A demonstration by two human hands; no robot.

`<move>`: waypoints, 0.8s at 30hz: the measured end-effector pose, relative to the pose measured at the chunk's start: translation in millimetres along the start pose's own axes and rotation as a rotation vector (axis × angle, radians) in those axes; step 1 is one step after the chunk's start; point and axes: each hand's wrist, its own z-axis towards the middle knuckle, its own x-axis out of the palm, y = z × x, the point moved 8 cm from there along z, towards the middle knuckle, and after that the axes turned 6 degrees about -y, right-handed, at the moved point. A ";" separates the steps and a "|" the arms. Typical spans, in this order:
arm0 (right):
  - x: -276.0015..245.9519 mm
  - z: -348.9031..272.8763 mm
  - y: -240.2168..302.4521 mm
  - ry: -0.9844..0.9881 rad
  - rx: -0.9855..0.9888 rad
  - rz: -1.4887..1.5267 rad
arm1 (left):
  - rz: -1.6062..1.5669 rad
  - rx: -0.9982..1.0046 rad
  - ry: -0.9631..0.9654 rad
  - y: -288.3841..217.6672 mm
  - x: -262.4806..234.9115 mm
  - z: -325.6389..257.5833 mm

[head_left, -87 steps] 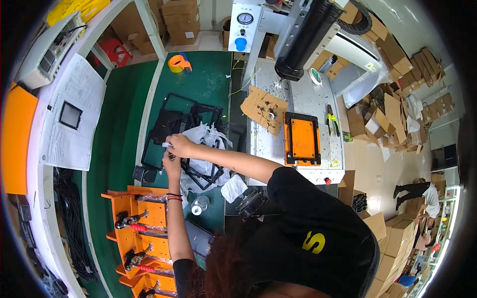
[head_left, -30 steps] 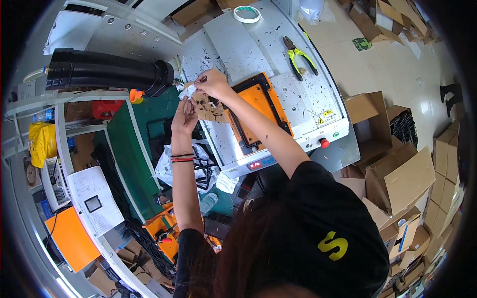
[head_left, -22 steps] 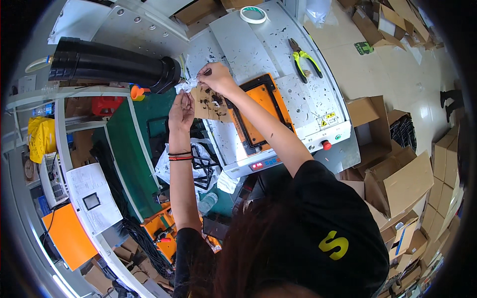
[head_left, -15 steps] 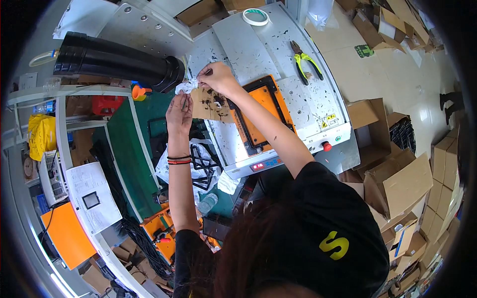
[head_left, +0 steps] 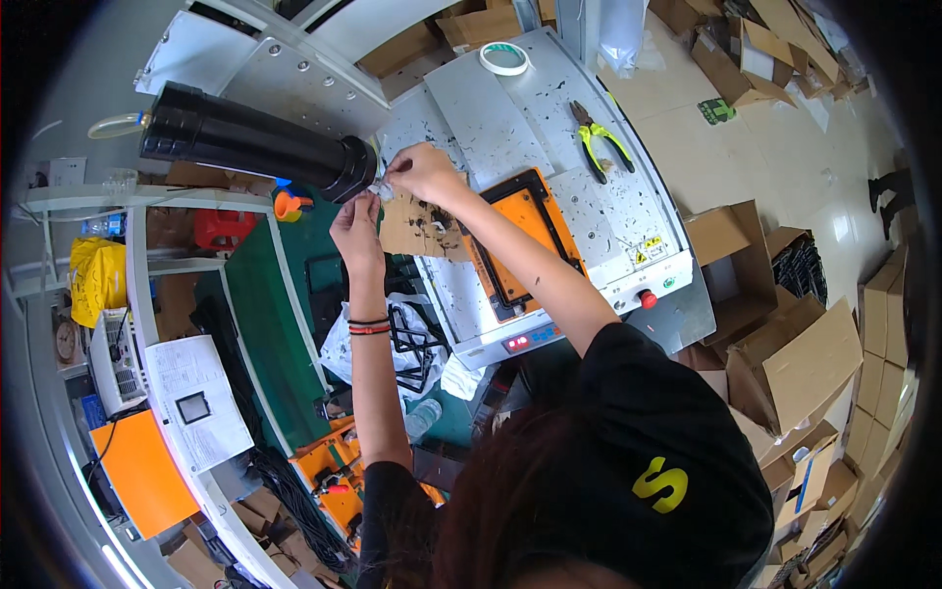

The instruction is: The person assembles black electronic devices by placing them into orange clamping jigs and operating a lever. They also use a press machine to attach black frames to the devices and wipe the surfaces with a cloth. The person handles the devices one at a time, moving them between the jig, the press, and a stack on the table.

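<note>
A crumpled white wipe (head_left: pixel 384 189) is pressed up at the end of a thick black cylinder (head_left: pixel 250 142). My right hand (head_left: pixel 428 175) pinches the wipe from the right side. Just below the cylinder's end, my left hand (head_left: pixel 357 232) is raised with its fingertips closed together at the wipe's lower edge. The cylinder's end face is turned away and partly covered by the fingers. Under my hands lies a piece of brown cardboard (head_left: pixel 400 234) with dark scraps on it. To its right, an orange plate with a black frame (head_left: pixel 531 232) rests on the grey machine top.
Pliers with yellow-green handles (head_left: pixel 601 142) and a roll of tape (head_left: pixel 504 59) lie on the scrap-strewn machine table (head_left: pixel 491 108). A red knob (head_left: pixel 648 298) sticks out at its front. Black frames (head_left: pixel 414 344) lie on a white bag at left. Open cardboard boxes (head_left: pixel 800 363) stand at right.
The view has shifted, so the scene sits slightly lower and to the right. Both hands have brought the wipe closer against the cylinder's end, and less of it shows.
</note>
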 end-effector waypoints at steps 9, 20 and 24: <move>4.5 0.2 -9.8 0.069 0.063 0.140 | 0.365 0.270 0.244 0.6 0.5 1.9; 0.4 -14.7 -0.4 0.162 -0.038 0.332 | 0.742 0.606 0.089 -1.5 0.4 -0.4; -8.9 -21.6 18.9 0.104 -0.258 0.223 | 0.640 0.540 0.089 -6.5 0.4 6.2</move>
